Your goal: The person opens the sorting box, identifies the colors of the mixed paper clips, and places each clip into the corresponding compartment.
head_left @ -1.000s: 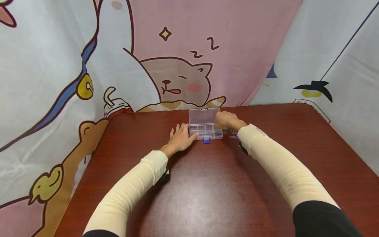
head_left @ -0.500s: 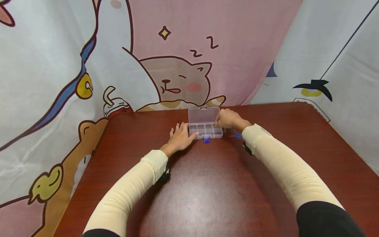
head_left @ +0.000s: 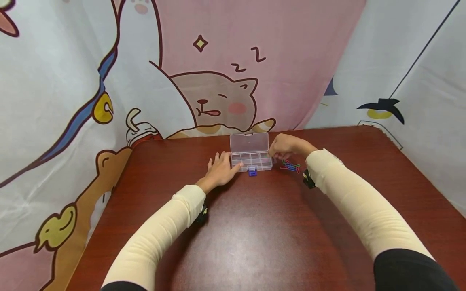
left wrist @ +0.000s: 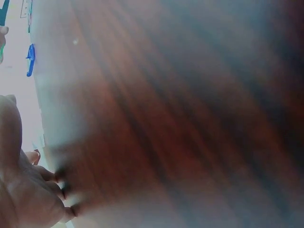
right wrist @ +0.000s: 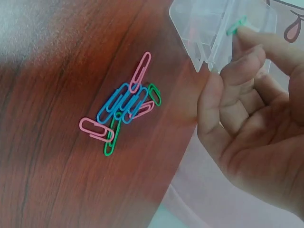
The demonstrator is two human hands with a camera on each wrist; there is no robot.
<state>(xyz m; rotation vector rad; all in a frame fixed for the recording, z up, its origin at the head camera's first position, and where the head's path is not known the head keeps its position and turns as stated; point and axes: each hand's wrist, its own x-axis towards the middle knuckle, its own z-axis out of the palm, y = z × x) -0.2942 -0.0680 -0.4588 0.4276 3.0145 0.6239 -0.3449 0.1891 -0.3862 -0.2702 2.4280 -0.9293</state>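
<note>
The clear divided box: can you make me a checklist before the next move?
1. Lid up: ok, it stands open behind the clear divided box.
2. Blue latch unfastened: ok, hanging at the front.
3. Left hand touching the box: ok, at its left end.
4. Green paperclip at the right hand's fingertips: ok.
5. Pinch firm: cannot tell.
6. Wooden table free of paperclips: not ok, a pink, blue and green pile lies there.
</note>
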